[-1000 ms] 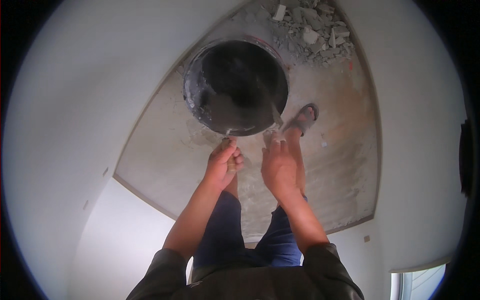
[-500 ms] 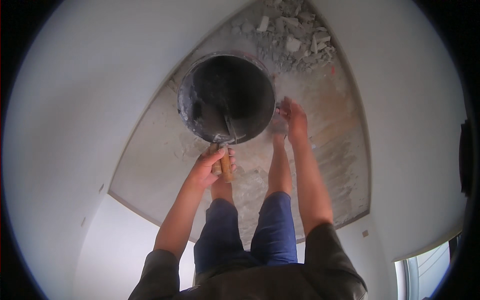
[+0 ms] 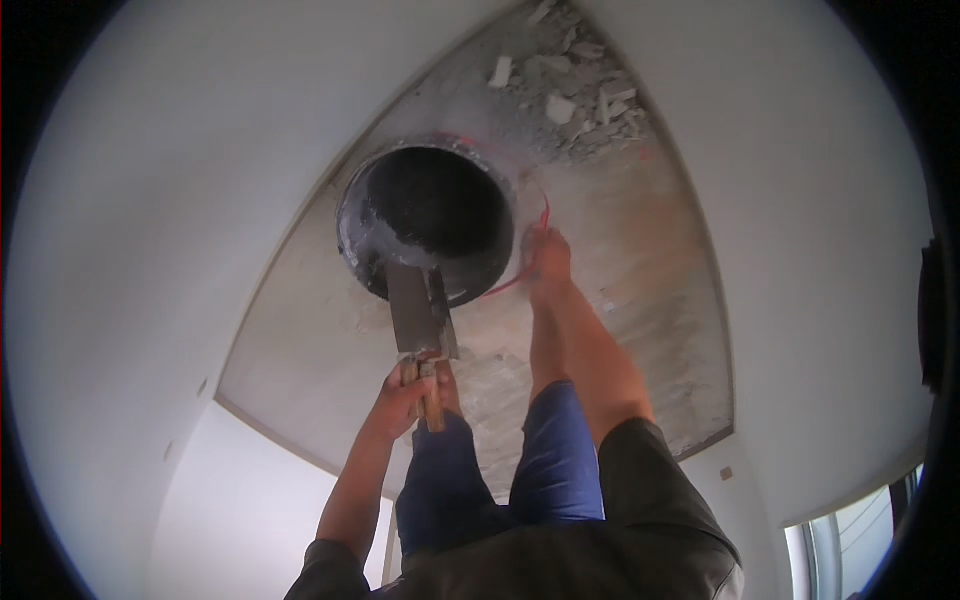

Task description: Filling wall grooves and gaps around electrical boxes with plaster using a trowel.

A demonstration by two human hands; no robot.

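A black bucket (image 3: 362,215), smeared with whitish residue, stands tilted on the floor in front of me, its dark mouth facing me. My right hand (image 3: 551,258) is closed at the bucket's right side, on a thin red handle (image 3: 546,212) that arcs out from the rim. Two trowels (image 3: 412,312) with flat grey metal blades and wooden handles are gripped together in my left hand (image 3: 398,392). Their blades point toward the bucket and overlap its near rim in view. The inside of the bucket is too dark to make out.
A heap of broken plaster and rubble (image 3: 575,95) lies on the far floor, beyond the bucket to the right. White walls close in on the left (image 3: 200,200) and right (image 3: 800,220). The concrete floor (image 3: 650,290) is dusty and stained. A window (image 3: 850,540) shows at lower right.
The bucket looks smaller and its mouth has turned. My left hand has come back toward me with the trowels, baring their blades. My right hand has shifted left, and the red handle now shows.
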